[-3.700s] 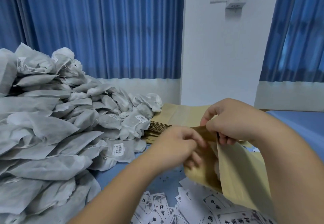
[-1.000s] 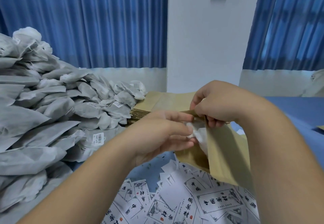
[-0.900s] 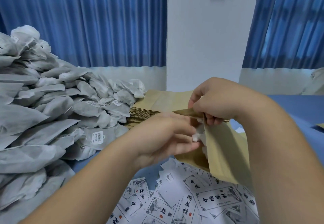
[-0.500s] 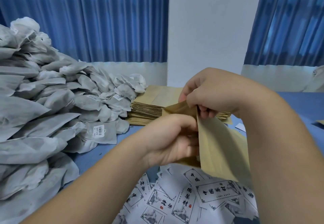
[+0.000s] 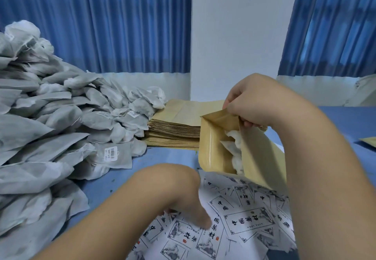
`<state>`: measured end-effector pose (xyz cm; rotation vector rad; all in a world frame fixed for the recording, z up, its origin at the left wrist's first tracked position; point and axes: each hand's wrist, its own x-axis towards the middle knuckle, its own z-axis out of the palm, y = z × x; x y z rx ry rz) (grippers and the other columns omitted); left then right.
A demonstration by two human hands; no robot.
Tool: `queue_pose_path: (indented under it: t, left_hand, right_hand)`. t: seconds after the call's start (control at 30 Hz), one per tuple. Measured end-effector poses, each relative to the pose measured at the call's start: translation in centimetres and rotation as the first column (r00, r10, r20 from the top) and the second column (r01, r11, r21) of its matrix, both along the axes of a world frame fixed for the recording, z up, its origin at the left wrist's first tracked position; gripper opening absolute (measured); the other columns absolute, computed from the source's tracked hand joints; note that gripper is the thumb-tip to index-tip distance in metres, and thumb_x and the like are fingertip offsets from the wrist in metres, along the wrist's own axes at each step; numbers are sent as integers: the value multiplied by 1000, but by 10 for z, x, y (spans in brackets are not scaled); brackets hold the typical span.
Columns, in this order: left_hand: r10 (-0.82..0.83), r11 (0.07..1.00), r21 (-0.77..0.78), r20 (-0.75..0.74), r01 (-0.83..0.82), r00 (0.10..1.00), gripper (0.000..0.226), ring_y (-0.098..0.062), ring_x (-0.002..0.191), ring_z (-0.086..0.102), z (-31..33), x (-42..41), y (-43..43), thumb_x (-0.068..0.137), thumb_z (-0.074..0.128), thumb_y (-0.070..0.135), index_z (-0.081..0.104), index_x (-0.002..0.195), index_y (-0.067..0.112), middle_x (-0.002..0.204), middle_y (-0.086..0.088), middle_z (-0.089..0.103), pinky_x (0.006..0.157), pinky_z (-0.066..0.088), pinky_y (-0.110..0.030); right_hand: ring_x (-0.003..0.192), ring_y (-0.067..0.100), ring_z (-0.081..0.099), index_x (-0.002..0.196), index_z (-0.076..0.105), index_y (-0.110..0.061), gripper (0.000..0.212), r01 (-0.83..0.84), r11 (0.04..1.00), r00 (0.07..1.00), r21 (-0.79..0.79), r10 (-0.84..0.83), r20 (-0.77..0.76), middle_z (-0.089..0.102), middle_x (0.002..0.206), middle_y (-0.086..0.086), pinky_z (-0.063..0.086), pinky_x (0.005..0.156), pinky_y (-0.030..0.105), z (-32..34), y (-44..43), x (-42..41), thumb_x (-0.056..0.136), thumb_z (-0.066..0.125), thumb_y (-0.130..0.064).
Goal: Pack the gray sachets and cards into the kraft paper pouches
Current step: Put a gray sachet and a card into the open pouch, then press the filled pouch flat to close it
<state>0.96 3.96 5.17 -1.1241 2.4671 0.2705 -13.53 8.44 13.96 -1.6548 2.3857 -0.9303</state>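
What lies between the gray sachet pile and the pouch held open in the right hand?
In the head view, the stack of flat kraft pouches sits between the sachet pile and the held pouch; nearer the camera, only bare blue tabletop.

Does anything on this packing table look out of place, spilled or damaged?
Nothing looks damaged. Two untidy spots: the cards under the left hand lie at all angles, overlapping, and the gray sachet pile leans against the left edge of the kraft pouch stack.
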Motion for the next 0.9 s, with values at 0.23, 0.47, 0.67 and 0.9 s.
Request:
queue_pose_path:
  t: [0.23,0.47,0.67,0.9]
  left_hand:
    - [-66,997,-32,-39,64,997,31,-14,60,52,-1,-1,-8,79,73,37,52,89,18,75,6,54,51,39,-21]
    - [-11,999,34,-217,19,976,10,-9,55,61,36,28,-13,78,63,22,55,82,27,75,4,73,50,41,-15]
    - [-197,961,-277,-625,21,755,8,2,51,58,72,51,-4,77,66,29,60,77,34,69,15,64,49,41,-12]
    - [-515,806,-578,-581,126,631,12,-1,80,50,50,23,1,85,63,32,71,88,40,86,18,55,77,49,-33]
  right_hand:
    - [51,21,51,82,72,-8,25,-19,1000,999,20,19,39,57,42,3,41,51,25,-2,-2,-3,77,49,-1]
    - [42,15,49,75,71,-13,22,-41,999,996,17,40,75,55,41,2,37,40,20,0,1,-9,77,51,-5]
    - [43,16,49,73,71,-14,19,-41,999,995,19,39,87,55,43,2,38,40,20,1,2,-11,78,55,-7]
    - [38,13,48,72,71,-15,19,-34,999,996,15,32,87,54,40,1,38,40,20,-1,2,-10,77,55,-6]
